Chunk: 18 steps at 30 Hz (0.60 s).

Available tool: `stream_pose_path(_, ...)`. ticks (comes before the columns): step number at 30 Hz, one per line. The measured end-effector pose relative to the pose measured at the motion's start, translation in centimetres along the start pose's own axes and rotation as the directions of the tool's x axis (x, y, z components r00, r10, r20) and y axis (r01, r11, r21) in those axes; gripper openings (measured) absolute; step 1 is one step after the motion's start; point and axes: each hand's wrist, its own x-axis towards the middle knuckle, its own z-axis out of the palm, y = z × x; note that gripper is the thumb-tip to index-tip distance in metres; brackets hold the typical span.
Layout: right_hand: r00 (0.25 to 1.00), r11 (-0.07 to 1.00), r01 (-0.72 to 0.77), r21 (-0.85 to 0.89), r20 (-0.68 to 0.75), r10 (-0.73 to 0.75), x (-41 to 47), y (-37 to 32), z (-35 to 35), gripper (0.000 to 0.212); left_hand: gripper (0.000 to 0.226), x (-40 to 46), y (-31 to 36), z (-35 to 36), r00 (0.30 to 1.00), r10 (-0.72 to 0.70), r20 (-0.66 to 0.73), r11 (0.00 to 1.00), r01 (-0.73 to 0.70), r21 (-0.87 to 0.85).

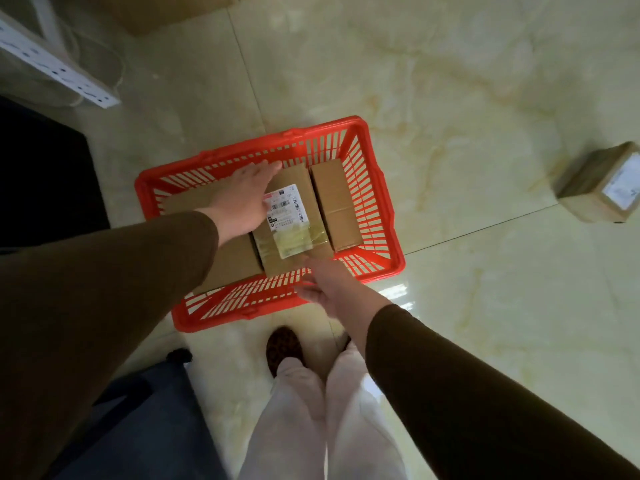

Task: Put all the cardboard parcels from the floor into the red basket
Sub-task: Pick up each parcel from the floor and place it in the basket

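Observation:
The red basket stands on the tiled floor in front of my feet. Three cardboard parcels lie inside it: a flat one at the left, a labelled one in the middle and a plain one at the right. My left hand lies flat with straight fingers over the far end of the labelled parcel. My right hand is at the basket's near rim, fingertips touching the labelled parcel's near end. One more labelled parcel sits on the floor at the far right.
A white perforated shelf rail runs along the upper left, with a dark object below it. A large cardboard box is at the top edge. A dark blue bag lies by my left leg.

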Motion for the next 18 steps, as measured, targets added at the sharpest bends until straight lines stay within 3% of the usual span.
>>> stream_pose_path(4, 0.967, 0.968, 0.236, -0.090, -0.080, -0.243, -3.3, -1.8, -4.1, 0.012, 0.081, -3.3, 3.8, -1.3, 1.000, 0.012, -0.009, 0.988, -0.013, -0.155)
stream_pose_path(8, 0.916, 0.944, 0.320, -0.082, -0.227, -0.331, -7.1, -4.0, -8.3, 0.002, 0.080, -5.4, 9.5, -2.6, 1.000, 0.024, -0.015, 0.964, -0.027, -0.264)
stream_pose_path(13, 0.815, 0.885, 0.429, -0.180, -0.344, -0.465, -11.3, -5.4, -15.2, 0.020, 0.072, -6.4, 18.4, -3.1, 1.000, 0.031, -0.008, 0.912, -0.031, -0.409)
stream_pose_path(18, 0.751, 0.838, 0.451, -0.307, -0.377, -0.542, -13.8, -4.6, -24.5, 0.033, 0.068, -6.7, 28.3, -0.9, 0.996, 0.085, -0.010, 0.928, -0.083, -0.364)
